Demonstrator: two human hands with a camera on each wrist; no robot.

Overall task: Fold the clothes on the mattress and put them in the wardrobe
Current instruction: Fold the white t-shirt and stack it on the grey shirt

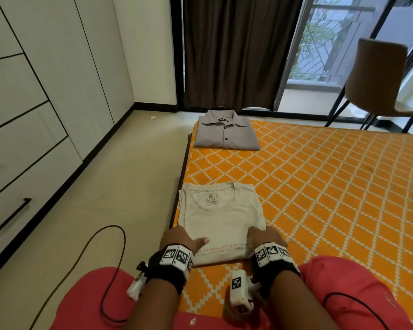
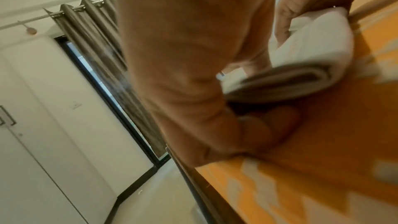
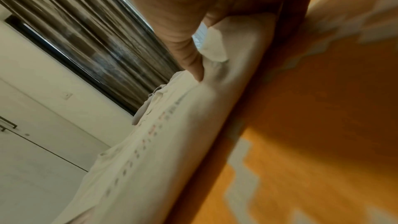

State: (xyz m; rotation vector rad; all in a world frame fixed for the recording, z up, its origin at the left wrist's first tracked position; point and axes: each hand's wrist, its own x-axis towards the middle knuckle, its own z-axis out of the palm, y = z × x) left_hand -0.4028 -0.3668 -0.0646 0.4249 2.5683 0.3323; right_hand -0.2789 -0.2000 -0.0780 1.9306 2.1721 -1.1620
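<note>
A cream cotton T-shirt (image 1: 221,217), folded into a flat rectangle with its neck label showing, lies at the near left edge of the mattress (image 1: 332,186), whose cover is orange with a white stepped diamond lattice. The left hand (image 1: 180,239) grips the shirt's near left corner: the thumb lies on top and the fingers curl beneath the layered edge, as the left wrist view shows. The right hand (image 1: 266,236) grips the near right corner likewise, thumb pressing a dimple into the cloth. Both wrists carry black straps with white coded marker blocks. A grey collared button shirt (image 1: 225,133), folded square, lies at the far left corner of the mattress, well apart. The white panelled wardrobe (image 1: 34,91) with dark bar handles stands to the left, across the pale floor.
</note>
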